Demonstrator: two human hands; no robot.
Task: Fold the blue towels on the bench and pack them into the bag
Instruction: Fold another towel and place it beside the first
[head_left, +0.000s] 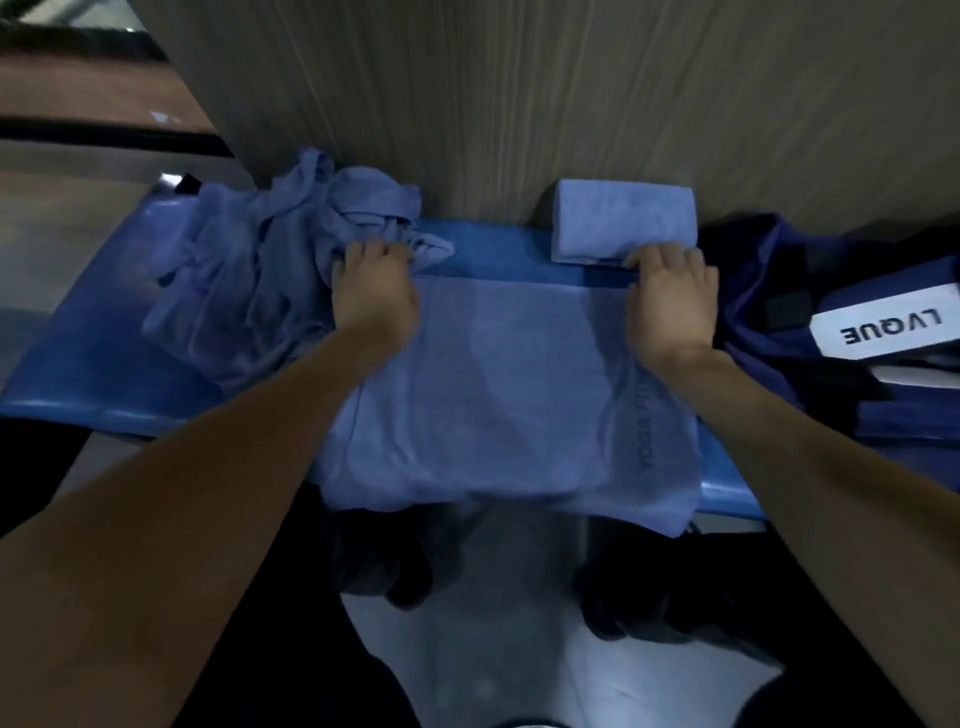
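A light blue towel (498, 395) lies spread flat across the blue bench (93, 332), its near edge hanging over the front. My left hand (371, 291) grips the towel's far left corner, fingers curled over the edge. My right hand (670, 296) grips the far right corner the same way. Behind the right hand lies a folded blue towel (623, 221) against the wall. A crumpled heap of blue towels (270, 260) lies to the left of my left hand. The dark blue bag (810, 291) with a white LVQUE label sits at the bench's right end.
A wood-grain wall panel (519, 93) rises directly behind the bench. Dark shoes (395, 566) and a pale floor show below the bench's front edge. A brown floor area and a dark rail lie at the far left.
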